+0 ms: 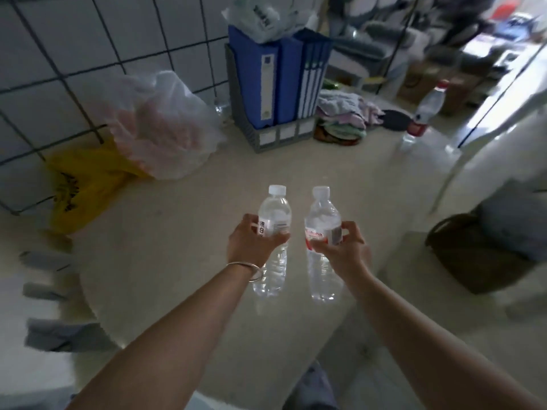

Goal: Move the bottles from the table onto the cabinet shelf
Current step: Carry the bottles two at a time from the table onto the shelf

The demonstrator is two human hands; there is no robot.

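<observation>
Lower frame: two bare forearms reach up from the bottom corners toward centre. A thin bangle (253, 272) sits on the left wrist.

Centre: left hand (251, 242) has its fingers curled round the labelled waist of the left bottle (273, 241), thumb on the near side. Right hand (340, 247) wraps the red-banded label of the right bottle (321, 247) the same way. Both bottles clear, white-capped, long axes roughly upright, caps tipped away from the viewer, standing just beside each other but apart. Whether their bases touch the table (177, 232) or hang just above it, cannot tell; blur and glare hide the contact.

Judgement: each bottle is already in its own hand at mid-height, so the coming move is a lift and carry, not a reach. No cabinet shelf identifiable in view; direction of carry unknown.

Mid-left: yellow bag (80, 184), a translucent plastic bag (159, 125) behind it.

Upper centre: blue binders (266, 75) in a grey rack, folded cloths (343, 116) beside.

Upper right: a third bottle (423, 113), red label, upright, well apart from both hands, nearer the right one.
</observation>
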